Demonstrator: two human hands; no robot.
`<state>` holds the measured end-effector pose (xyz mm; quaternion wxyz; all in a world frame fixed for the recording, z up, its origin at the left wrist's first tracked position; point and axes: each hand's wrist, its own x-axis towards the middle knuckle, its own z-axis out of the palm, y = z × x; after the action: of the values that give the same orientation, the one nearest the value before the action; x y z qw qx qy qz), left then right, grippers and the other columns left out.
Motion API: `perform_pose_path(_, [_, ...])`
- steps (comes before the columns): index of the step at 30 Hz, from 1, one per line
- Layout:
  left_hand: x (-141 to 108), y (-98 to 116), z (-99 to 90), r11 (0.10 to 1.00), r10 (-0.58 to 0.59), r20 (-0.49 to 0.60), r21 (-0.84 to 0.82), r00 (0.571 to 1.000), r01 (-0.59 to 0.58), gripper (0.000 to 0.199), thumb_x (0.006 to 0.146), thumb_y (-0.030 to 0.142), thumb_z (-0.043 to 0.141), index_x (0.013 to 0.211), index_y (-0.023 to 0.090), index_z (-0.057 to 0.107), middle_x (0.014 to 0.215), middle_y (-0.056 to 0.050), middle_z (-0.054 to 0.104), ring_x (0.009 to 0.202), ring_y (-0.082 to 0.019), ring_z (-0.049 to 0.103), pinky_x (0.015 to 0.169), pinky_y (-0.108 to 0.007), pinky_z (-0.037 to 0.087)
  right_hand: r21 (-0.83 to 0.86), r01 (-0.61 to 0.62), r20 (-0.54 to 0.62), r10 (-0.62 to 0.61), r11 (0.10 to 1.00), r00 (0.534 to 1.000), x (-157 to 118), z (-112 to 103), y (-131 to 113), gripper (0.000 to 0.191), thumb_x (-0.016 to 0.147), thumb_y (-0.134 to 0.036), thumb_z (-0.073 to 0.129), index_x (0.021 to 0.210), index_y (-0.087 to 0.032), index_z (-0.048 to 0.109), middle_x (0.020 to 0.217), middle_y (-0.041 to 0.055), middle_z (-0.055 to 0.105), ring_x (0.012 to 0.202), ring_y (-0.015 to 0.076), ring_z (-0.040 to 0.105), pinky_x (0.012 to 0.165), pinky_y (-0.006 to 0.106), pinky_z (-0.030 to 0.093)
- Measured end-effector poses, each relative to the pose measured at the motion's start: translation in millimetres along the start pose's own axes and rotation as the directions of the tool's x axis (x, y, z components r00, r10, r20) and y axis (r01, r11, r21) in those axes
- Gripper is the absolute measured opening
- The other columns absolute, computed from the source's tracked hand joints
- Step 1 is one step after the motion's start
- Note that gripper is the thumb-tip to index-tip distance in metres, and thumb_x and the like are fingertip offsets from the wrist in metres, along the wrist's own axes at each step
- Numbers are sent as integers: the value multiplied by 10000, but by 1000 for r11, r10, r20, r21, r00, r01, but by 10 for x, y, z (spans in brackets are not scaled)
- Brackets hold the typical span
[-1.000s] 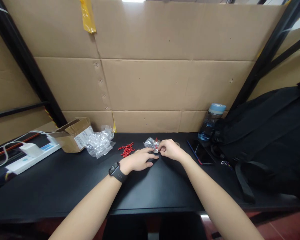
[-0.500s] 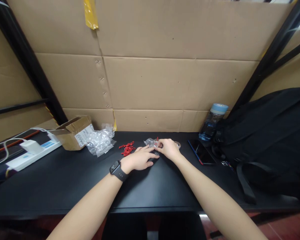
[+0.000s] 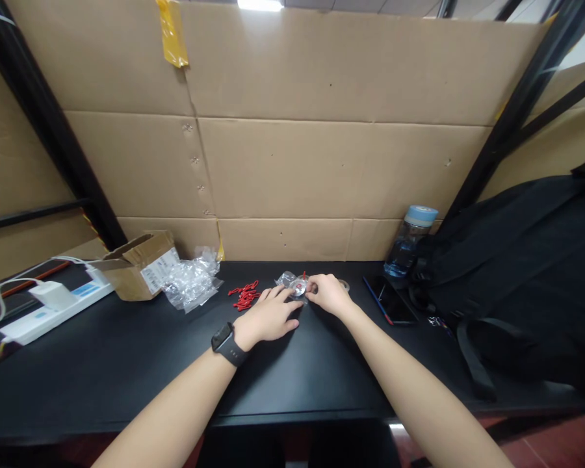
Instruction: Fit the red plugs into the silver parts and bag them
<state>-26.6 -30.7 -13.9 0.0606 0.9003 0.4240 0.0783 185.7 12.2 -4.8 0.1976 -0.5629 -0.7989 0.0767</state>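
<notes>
A small round silvery disc (image 3: pixel 299 286) with a red centre lies on the black table between my hands, a bit of red cord at its top. My right hand (image 3: pixel 327 294) pinches the right edge of this disc with thumb and fingertips. On the other side, my left hand (image 3: pixel 269 315), a dark watch on its wrist, is stretched out flat with its fingertips close to the disc's left edge. Crinkled clear plastic (image 3: pixel 285 278) sits behind and left of the disc. Several red cord loops (image 3: pixel 245 297) lie in a pile beyond my left hand.
To the left stand an opened cardboard box (image 3: pixel 136 266), a heap of clear plastic bags (image 3: pixel 194 281) and a white power strip (image 3: pixel 58 312). A roll of tape (image 3: pixel 345 285) is partly behind my right hand. Rightward are a phone (image 3: pixel 389 299), a water bottle (image 3: pixel 409 244) and a black backpack (image 3: pixel 521 273).
The disc, mostly covered by my hands before, now shows between them. My left fingers have drawn back slightly to the left. The camera view has tilted up a little.
</notes>
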Motion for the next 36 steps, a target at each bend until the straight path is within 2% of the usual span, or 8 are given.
perform_pose_path(3, [-21,8,-32,1000,11,18,-7,1000,-11,491,903,443,592,1388,380,562,1587,-41,368,1471,-392,250,1146,-611,272,-40,-3,24,4,999,1000,-27,-46,-18,78,754,-288,759,802,-257,705,821,-7,755,793,177,695,613,228,379])
perform_pose_path(7, [-81,5,-163,995,70,131,-82,989,-60,566,816,434,706,1363,469,562,1626,27,300,1495,-421,177,1150,-668,216,-78,22,84,-16,997,996,-53,-129,-10,267,651,-430,843,687,-236,664,722,-18,720,691,166,649,558,233,307])
perform_pose_path(10, [-125,15,-275,986,119,203,-136,972,-93,580,775,446,751,1328,502,585,1633,71,285,1510,-425,130,1161,-684,179,-29,86,170,-80,996,982,-72,-205,34,312,602,-433,872,663,-224,649,658,-41,682,634,141,608,542,230,291])
perform_pose_path(13, [-149,35,-337,981,136,230,-165,964,-100,543,794,398,733,1313,495,603,1634,78,289,1514,-424,134,1157,-692,187,66,167,217,-178,984,960,-93,-258,79,270,651,-385,846,692,-211,644,657,-57,658,604,112,570,555,220,305])
perform_pose_path(17, [-152,50,-349,982,141,280,-162,950,-98,596,814,322,694,1368,493,551,1656,84,215,1523,-420,102,1151,-711,176,67,198,159,-207,978,965,-99,-238,78,246,687,-347,821,736,-199,631,680,-55,625,614,106,528,563,218,296])
perform_pose_path(22, [-140,45,-367,986,130,339,-143,932,-86,625,841,290,648,1409,503,499,1666,116,130,1529,-417,44,1157,-718,147,35,195,164,-198,980,966,-94,-157,-6,260,700,-336,827,754,-212,605,703,-53,621,648,118,546,569,219,279])
perform_pose_path(30, [-164,98,-435,986,112,335,-152,935,-64,625,815,242,676,1373,493,548,1661,99,171,1526,-425,56,1161,-720,136,-78,134,48,-131,988,990,-122,-192,-84,190,809,-336,749,832,-240,587,788,-30,671,700,132,590,566,238,233])
perform_pose_path(36, [-168,46,-419,986,134,344,-144,929,-88,600,823,264,669,1365,495,555,1654,130,183,1529,-418,26,1176,-702,123,-70,185,51,-181,980,982,-122,-115,-114,311,755,-390,789,900,-237,560,906,-16,670,751,143,599,578,234,237])
